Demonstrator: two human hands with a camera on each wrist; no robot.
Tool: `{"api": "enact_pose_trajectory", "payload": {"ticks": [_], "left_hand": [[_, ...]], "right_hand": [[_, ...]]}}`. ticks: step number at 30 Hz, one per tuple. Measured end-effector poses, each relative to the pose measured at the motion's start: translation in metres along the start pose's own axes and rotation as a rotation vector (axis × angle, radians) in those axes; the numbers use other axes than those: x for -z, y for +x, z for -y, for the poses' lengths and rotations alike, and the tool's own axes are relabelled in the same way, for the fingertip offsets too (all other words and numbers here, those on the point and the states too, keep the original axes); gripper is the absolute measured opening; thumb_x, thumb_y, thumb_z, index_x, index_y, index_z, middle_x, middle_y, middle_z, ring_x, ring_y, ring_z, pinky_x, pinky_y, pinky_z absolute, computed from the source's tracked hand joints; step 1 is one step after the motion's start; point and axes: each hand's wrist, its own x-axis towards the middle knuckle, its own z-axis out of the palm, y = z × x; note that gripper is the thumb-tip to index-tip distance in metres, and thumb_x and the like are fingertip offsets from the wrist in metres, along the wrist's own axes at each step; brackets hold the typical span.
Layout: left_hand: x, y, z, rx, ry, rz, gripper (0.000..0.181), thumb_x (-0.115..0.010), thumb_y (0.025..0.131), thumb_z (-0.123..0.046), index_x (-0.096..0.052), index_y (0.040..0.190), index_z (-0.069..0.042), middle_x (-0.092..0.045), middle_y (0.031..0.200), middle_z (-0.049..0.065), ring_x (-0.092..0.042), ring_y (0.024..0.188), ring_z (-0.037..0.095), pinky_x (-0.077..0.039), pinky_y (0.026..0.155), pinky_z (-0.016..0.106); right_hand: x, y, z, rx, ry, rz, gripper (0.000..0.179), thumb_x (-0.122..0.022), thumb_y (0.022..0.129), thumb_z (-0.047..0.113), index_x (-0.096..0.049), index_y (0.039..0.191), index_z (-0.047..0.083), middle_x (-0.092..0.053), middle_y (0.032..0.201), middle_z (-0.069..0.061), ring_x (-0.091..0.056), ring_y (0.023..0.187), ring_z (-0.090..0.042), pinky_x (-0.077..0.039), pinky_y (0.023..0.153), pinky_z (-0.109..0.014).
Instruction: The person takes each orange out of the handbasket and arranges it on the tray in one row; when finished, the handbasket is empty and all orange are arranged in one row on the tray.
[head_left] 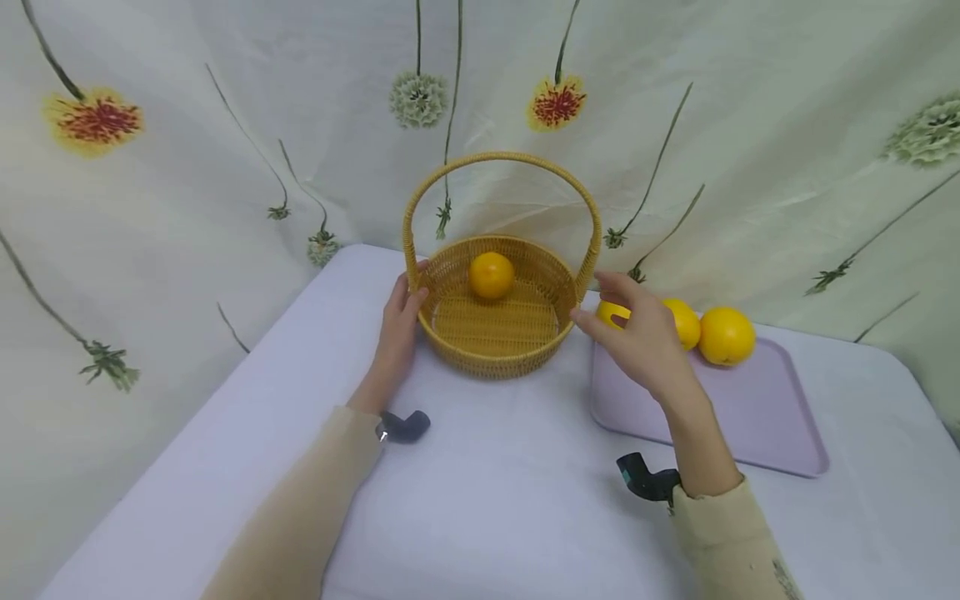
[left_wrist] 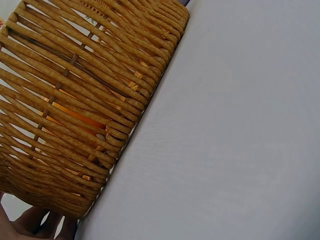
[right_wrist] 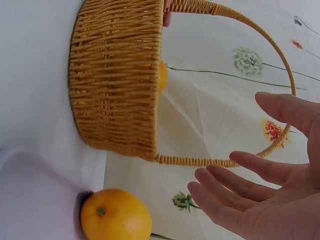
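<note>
A woven wicker basket (head_left: 498,364) with a tall arched handle stands upright on the table. One orange (head_left: 491,276) lies inside it, toward the back. My left hand (head_left: 397,325) grips the basket's left side near the foot of the handle, thumb at the rim; in the left wrist view its fingers (left_wrist: 37,222) show only at the bottom corner. Beside the basket's right side is my right hand (head_left: 641,337), its fingers spread and nothing held. In the right wrist view the open palm (right_wrist: 285,195) faces the basket handle (right_wrist: 200,161), apart from the basket wall.
A lilac tray (head_left: 750,417) lies right of the basket, partly under my right forearm. Along its back edge sit a right-hand orange (head_left: 727,337), a middle orange (head_left: 682,323) and a partly hidden orange (head_left: 613,314). A flower-printed curtain (head_left: 315,108) hangs behind the white table (head_left: 480,500).
</note>
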Motion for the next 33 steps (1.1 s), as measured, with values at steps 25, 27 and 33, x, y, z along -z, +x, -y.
{"api": "enact_pose_trajectory", "payload": {"ticks": [25,27,33], "left_hand": [[-0.001,-0.001,0.001,-0.022,0.007,-0.027,0.046,-0.047,0.110,-0.033,-0.049,0.156,-0.032,-0.043,0.167,-0.009,-0.037,0.155,0.015,-0.024,0.131,0.046],[-0.001,0.000,0.001,-0.026,0.009,-0.025,0.046,-0.047,0.110,-0.032,-0.048,0.156,-0.031,-0.042,0.167,-0.008,-0.036,0.156,0.015,-0.023,0.131,0.047],[0.001,0.000,0.000,-0.019,-0.009,-0.026,0.047,-0.047,0.110,-0.031,-0.048,0.157,-0.031,-0.041,0.168,-0.008,-0.034,0.157,0.016,-0.022,0.131,0.048]], "right_hand": [[-0.100,0.090,0.027,0.044,0.027,-0.037,0.058,-0.071,0.099,0.023,-0.053,0.150,0.003,-0.059,0.151,-0.018,-0.052,0.144,-0.033,-0.042,0.121,-0.047],[-0.106,0.096,0.027,0.040,0.020,-0.043,0.058,-0.070,0.098,0.024,-0.054,0.151,0.004,-0.058,0.152,-0.016,-0.050,0.145,-0.032,-0.040,0.123,-0.045],[-0.120,0.109,0.026,0.024,-0.026,0.019,0.060,-0.069,0.100,0.025,-0.052,0.154,0.008,-0.053,0.159,-0.014,-0.044,0.150,-0.034,-0.033,0.127,-0.048]]}}
